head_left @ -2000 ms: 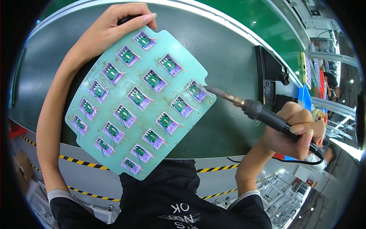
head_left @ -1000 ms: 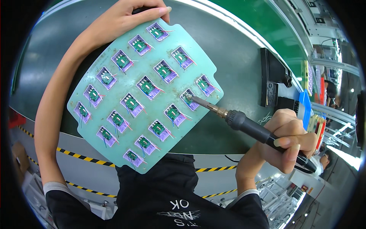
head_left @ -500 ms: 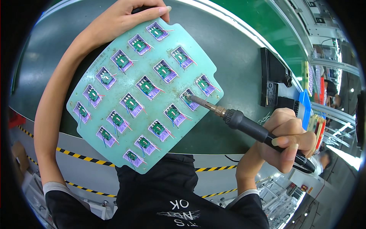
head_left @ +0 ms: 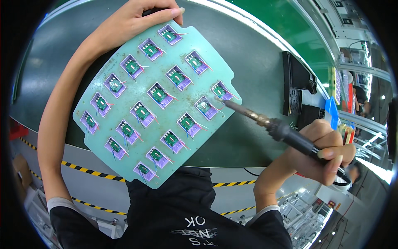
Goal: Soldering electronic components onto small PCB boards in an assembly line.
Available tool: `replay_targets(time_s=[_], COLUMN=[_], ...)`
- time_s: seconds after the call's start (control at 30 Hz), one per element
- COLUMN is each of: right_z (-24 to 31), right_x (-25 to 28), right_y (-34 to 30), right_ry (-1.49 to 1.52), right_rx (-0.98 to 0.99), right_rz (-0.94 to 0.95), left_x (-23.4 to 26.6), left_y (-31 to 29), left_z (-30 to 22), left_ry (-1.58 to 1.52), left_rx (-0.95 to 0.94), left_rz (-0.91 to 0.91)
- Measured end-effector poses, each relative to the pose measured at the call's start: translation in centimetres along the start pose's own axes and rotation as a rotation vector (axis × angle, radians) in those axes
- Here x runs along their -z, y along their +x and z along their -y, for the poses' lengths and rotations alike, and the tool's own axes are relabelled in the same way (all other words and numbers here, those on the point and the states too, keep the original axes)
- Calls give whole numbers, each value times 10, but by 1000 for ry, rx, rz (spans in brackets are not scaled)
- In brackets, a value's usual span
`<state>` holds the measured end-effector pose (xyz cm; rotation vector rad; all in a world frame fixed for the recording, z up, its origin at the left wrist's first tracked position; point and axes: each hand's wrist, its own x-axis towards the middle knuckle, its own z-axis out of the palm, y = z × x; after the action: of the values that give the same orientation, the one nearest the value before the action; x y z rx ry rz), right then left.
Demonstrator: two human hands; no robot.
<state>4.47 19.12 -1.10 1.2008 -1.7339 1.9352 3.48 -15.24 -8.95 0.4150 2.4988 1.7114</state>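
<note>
A pale green fixture plate [head_left: 128, 99] lies tilted across the table's near edge. Rows of purple-lined pockets in it hold small green circuit boards [head_left: 158, 93] with fine red and blue wires. At the plate's far left edge, my left hand [head_left: 143, 16] is closed, thumb along the rim; something black shows partly beneath its fingers. A black-handled soldering iron [head_left: 292, 139] sits in the grip of my right hand [head_left: 325, 151]. Its metal tip hovers near the plate's right corner, just right of a pocketed board [head_left: 205, 106], apparently clear of it.
The dark green tabletop [head_left: 248, 62] extends beyond the plate. On its right stand a black angular holder [head_left: 298, 81] and a blue bin [head_left: 331, 112]. Yellow-black striped tape [head_left: 95, 172] runs along the floor below. A person [head_left: 360, 99] is at the far right.
My right hand has drawn the soldering iron to the right, lifting its tip out of a pocket near the plate's right corner. The left hand and plate have barely shifted.
</note>
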Motion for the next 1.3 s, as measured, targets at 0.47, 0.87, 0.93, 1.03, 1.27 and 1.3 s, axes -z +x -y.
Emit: replay_targets(time_s=[0.47, 0.87, 0.93, 1.03, 1.27, 1.3], right_z=[1, 4, 2, 7, -2, -2], right_x=[15, -16, -15, -12, -6, -7], right_y=[13, 0, -2, -3, -1, -1], right_ry=[177, -19, -12, -40, -8, -9], right_rx=[-6, -50, -34, -99, -21, -21], right_rz=[-3, 196, 205, 258, 262, 283], left_x=[0, -3, -2, -2, -8, -8], left_y=[7, 6, 5, 2, 14, 13], left_z=[5, 6, 6, 3, 0, 0], left_ry=[11, -1, 25, 33, 24, 35], left_rx=[-6, -19, -31, -43, -76, -74], left_rz=[-10, -35, -38, -35, -33, -35])
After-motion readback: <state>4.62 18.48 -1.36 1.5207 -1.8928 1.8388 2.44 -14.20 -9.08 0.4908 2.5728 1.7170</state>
